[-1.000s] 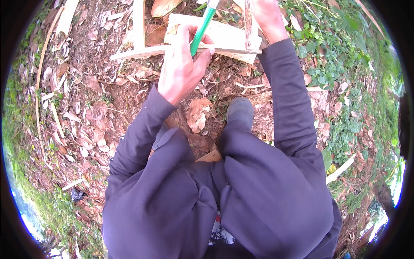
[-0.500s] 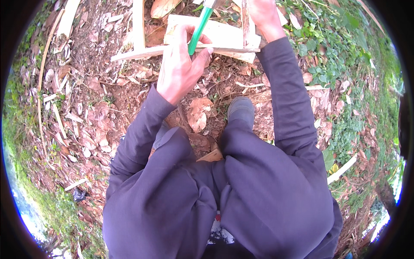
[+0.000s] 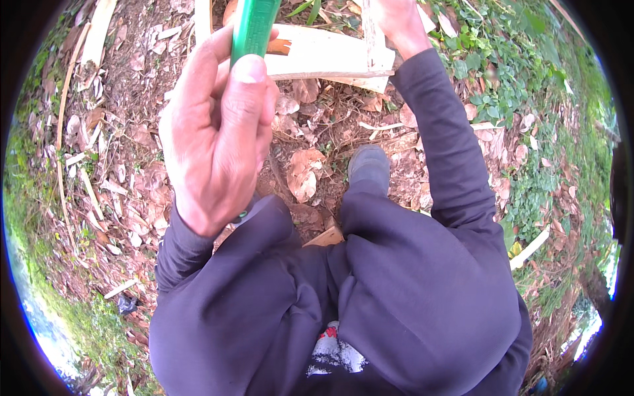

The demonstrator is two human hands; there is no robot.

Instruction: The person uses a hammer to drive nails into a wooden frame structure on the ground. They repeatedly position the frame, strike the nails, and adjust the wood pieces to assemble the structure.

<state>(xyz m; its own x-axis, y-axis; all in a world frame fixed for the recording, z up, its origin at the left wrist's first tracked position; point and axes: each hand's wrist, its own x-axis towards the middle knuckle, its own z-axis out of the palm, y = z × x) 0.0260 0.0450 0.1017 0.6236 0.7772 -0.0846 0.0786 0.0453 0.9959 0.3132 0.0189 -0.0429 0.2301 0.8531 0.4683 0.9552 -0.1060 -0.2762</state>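
Note:
My left hand [image 3: 221,125] is closed around the green handle [image 3: 254,30] of a tool, thumb pressed along it. The tool's upper end lies beyond the picture's top edge. Behind this hand, a thin wooden slat [image 3: 330,74] runs crosswise, partly hidden. It meets an upright wooden strip [image 3: 371,36] near its right end. My right hand [image 3: 399,26] is closed on that strip at the top edge, with its fingertips cut off from view. A wide pale board [image 3: 323,49] lies just beyond the slat.
Dry leaves and bare soil cover the ground, with a large brown leaf [image 3: 305,175] before my boot [image 3: 368,168]. Another wooden strip [image 3: 203,20] stands at the upper left. A long thin stick [image 3: 64,112] lies far left. Green plants [image 3: 489,66] grow on the right.
My left hand has come up closer to the camera and to the left, lifting the green-handled tool off the slat. My right hand stays at the upright strip.

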